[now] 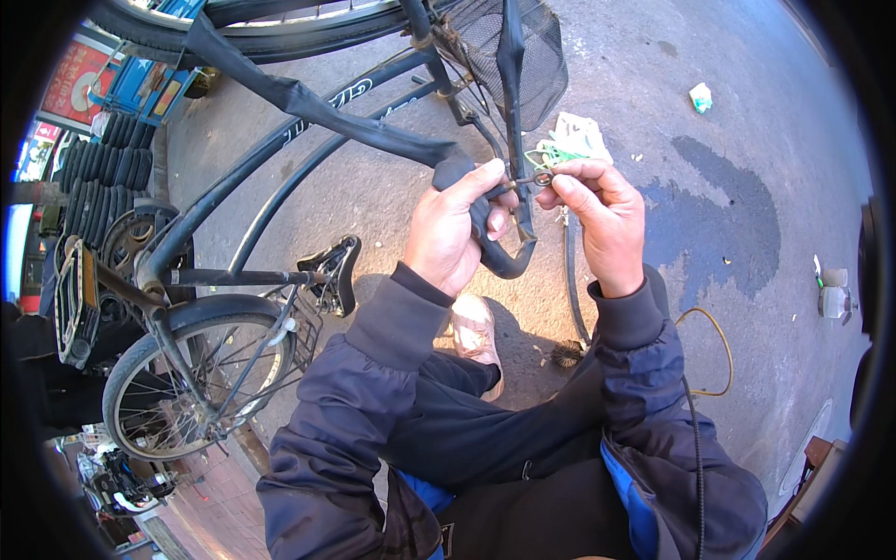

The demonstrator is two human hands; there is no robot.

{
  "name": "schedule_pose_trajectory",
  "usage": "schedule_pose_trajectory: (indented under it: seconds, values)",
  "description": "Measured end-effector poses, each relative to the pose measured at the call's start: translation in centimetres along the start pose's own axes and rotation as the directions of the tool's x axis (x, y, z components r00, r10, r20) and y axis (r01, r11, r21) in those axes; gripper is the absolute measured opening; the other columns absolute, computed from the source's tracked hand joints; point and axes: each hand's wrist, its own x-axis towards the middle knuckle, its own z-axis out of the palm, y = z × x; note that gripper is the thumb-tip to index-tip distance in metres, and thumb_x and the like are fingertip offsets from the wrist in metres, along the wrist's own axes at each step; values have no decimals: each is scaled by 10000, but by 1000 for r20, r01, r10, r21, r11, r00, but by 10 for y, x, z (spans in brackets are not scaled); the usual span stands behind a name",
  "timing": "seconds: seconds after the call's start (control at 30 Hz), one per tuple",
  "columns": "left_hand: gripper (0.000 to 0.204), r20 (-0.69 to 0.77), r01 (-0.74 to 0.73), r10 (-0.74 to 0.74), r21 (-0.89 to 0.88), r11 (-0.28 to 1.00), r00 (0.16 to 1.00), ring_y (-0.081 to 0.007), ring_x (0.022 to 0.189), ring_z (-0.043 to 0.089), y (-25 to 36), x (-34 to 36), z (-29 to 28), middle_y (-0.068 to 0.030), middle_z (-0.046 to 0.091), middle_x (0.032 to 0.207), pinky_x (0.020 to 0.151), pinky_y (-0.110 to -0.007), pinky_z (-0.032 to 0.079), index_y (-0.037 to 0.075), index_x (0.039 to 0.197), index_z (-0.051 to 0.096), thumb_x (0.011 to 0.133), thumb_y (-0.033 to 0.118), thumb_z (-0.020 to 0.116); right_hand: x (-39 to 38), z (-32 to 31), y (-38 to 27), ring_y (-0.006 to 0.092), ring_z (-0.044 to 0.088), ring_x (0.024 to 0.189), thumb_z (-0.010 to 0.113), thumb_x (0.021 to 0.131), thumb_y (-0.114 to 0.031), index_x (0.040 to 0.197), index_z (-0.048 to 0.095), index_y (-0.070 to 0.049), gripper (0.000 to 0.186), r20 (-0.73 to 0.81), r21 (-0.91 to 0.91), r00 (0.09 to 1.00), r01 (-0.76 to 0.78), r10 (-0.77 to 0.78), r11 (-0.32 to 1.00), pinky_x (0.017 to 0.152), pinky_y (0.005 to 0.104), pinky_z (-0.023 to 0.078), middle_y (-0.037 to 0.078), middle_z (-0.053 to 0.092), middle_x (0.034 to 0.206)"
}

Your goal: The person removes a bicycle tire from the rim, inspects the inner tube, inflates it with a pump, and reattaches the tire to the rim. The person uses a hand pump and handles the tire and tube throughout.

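A black bicycle inner tube (373, 131) hangs loose from the wheel (271, 42) at the top and runs down to my hands. My left hand (446, 233) is closed round a bunched part of the tube, with its valve stem sticking out past the thumb. The fingers of my right hand (605, 215) pinch at the stem's end, where a small dark metal ring (543, 178) shows. Whether the ring is on the stem or just off it, I cannot tell. The tube's lower loop (511, 266) dangles below my left hand.
The blue-black bicycle frame (266, 149) fills the left, with saddle (343, 275), rear wheel (191, 378) and mesh basket (537, 65). Beyond lie a white-and-green crumpled bundle (577, 140) and a wet patch (719, 215). A black hose (572, 271) and a yellowish hose (723, 345) lie nearby.
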Motion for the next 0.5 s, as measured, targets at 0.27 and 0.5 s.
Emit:
schedule_pose_trajectory:
  seconds: [0.27, 0.5]
  values:
    - [186, 13, -5, 5, 2, 1000, 1000, -132, 642, 547, 1, -1, 0, -88, 662, 841, 596, -285, 424, 34, 960, 650, 1006, 212, 668, 0, -1, -1, 173, 722, 895, 682, 977, -27, 1129, 683, 35, 164, 12, -20, 1000, 13, -13, 1000, 828, 305, 583, 107, 731, 1004]
    - [183, 19, 4, -4, 9, 1000, 1000, -132, 637, 545, 2, -1, -1, -85, 660, 838, 591, -287, 426, 36, 956, 649, 1005, 211, 668, 1, -4, -2, 169, 717, 897, 681, 976, -31, 1125, 692, 27, 160, 15, -72, 1000, 5, -4, 997, 834, 302, 577, 100, 729, 1021]
